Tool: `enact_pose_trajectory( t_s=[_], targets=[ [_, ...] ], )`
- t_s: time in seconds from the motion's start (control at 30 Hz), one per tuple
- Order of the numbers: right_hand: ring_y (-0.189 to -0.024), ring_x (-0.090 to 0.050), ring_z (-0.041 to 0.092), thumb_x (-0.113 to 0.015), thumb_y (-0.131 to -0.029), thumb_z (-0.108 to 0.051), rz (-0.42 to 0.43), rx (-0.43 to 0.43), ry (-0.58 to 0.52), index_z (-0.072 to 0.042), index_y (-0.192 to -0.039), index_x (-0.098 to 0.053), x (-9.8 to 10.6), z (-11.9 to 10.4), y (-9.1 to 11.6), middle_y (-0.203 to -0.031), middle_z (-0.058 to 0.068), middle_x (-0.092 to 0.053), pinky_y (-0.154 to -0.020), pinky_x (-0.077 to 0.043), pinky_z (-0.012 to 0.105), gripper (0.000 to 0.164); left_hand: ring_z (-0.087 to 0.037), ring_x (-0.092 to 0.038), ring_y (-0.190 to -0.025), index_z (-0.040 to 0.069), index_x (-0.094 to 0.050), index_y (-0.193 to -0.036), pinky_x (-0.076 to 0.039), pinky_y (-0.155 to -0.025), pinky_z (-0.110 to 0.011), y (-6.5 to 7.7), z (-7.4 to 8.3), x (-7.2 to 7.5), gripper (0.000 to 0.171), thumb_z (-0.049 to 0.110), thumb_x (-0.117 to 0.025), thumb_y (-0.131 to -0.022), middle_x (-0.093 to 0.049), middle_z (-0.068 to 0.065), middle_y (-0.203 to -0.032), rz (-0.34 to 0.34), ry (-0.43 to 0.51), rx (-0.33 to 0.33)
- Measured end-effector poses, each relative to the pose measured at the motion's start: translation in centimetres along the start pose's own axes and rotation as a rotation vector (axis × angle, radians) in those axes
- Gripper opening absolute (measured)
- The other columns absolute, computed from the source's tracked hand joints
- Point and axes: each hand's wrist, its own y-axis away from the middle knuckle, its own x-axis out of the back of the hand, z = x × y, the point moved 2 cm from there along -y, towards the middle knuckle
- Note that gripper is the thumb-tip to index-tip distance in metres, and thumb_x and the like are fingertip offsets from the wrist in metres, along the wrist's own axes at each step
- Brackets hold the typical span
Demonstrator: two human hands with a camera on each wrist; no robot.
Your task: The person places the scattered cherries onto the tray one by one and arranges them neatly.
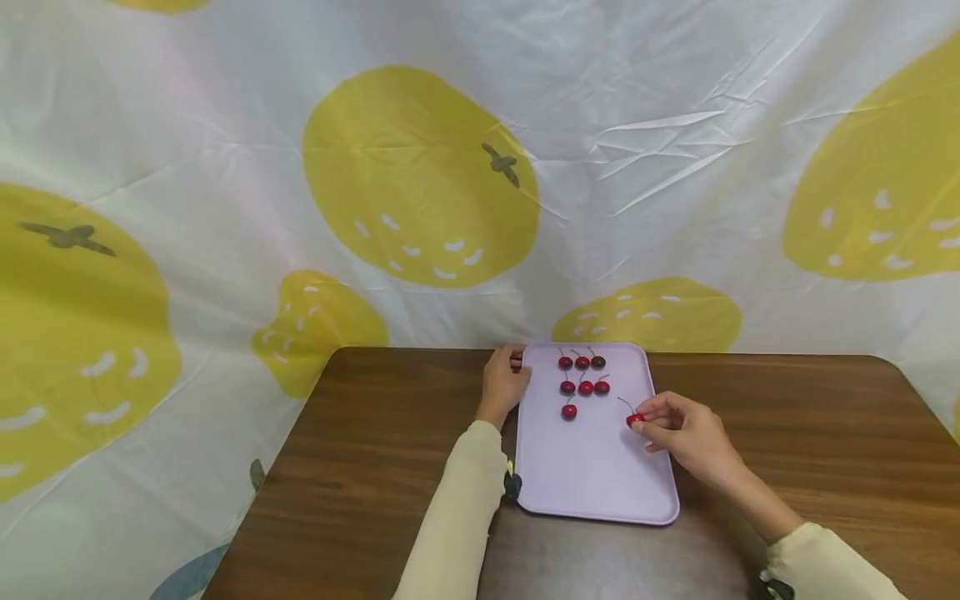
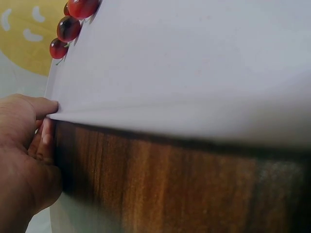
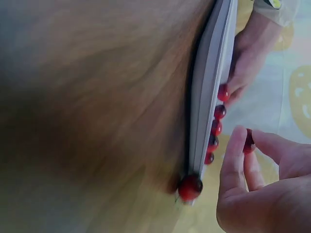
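A pale lilac tray point(image 1: 592, 475) lies on the brown table. Several dark red cherries with stems stand in short rows on its far half; a lone cherry point(image 1: 569, 412) sits nearest me. My left hand point(image 1: 504, 383) grips the tray's far left edge, thumb point(image 2: 46, 106) over the rim and fingers below. Over the tray's right edge, my right hand point(image 1: 693, 437) pinches a cherry point(image 1: 635, 420) between thumb and fingertips, its stem pointing up and left. Another cherry point(image 3: 190, 188) appears by the tray's edge in the right wrist view; what it rests on I cannot tell.
The wooden table point(image 1: 390, 450) extends on both sides of the tray. Behind it hangs a white curtain point(image 1: 637, 150) printed with yellow fruit, close to the table's far edge. A dark wrist strap point(image 1: 512, 483) shows at the left sleeve.
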Motion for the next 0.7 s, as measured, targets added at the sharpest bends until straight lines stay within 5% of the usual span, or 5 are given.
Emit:
enact_pose_trajectory(
  t_s=[0.7],
  targets=[
    [-0.071,-0.068,0.009,-0.083,-0.088,-0.010,-0.012,-0.056,0.232,0.000,-0.097,-0.072,-4.5,-0.3,-3.7,-0.086,0.010,-0.077,-0.060,-0.060,0.022,0.017,-0.029,-0.069,-0.110,0.002,-0.069,-0.131,-0.059,-0.099,-0.042,0.0,0.0,0.2,0.036,0.002,-0.066,-0.095,-0.069,-0.017,-0.119,0.000,-0.004,-0.010]
  ],
)
